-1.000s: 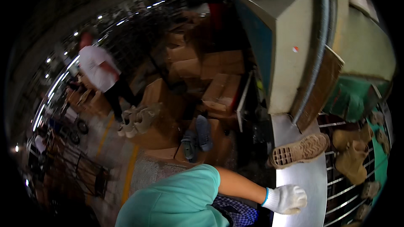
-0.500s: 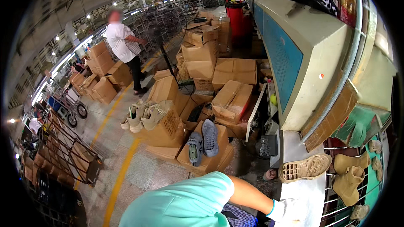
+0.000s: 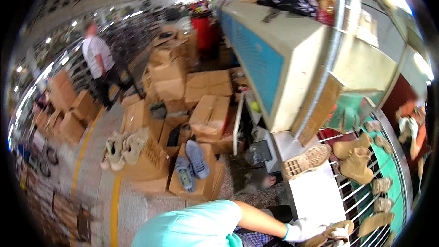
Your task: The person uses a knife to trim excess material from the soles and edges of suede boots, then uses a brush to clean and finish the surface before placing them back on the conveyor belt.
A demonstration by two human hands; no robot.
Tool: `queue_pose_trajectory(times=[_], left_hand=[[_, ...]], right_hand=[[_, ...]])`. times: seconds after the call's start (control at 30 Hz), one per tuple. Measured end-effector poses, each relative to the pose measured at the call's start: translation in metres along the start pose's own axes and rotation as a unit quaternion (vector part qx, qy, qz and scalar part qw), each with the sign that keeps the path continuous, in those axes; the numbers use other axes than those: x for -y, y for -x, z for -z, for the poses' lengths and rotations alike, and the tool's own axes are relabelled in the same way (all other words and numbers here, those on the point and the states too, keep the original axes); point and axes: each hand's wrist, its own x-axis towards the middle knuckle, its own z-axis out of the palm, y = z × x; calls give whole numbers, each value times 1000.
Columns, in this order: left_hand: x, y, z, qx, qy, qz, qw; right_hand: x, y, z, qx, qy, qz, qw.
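My left hand (image 3: 299, 230), in a white glove, reaches in at the lower edge below a teal sleeve. Its fingers are closed against a tan shoe (image 3: 333, 237) at the near end of a metal ledge (image 3: 320, 190); motion blur hides the exact grip. Farther up that ledge lies a tan shoe sole (image 3: 307, 161), tread facing up. To the right, a pair of tan boots (image 3: 356, 164) sits on a white wire conveyor (image 3: 352, 203), with more soles and shoe parts around it. My right hand is out of view.
A long machine with a blue panel (image 3: 256, 55) stands ahead. Cardboard boxes (image 3: 208, 116) are stacked left of it, with grey-blue shoes (image 3: 197, 159) and beige shoes (image 3: 125, 148) on top. One person (image 3: 97, 57) stands far left; another person's gloved hand (image 3: 414, 128) shows at right.
My view has swung right, so the boxes and machine appear farther left. The tan shoe by my left hand has come into clearer sight. The person at far left has changed posture.
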Motion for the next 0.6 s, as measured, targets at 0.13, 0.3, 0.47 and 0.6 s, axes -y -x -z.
queue_pose_trajectory(times=[0.13, 0.3, 0.47, 0.6], left_hand=[[-90, 59, 46, 64, 110, -43, 991], [-80, 5, 31, 232, 44, -64, 970], [-75, 10, -3, 374, 25, -101, 922], [-113, 1, 34, 360, -22, -180, 915]], right_hand=[[-16, 63, 17, -49, -57, -49, 996], [-23, 134, 11, 42, 87, 299, 949], [-41, 170, -36, -379, -181, -61, 906], [-40, 184, -46, -256, -204, -110, 939]])
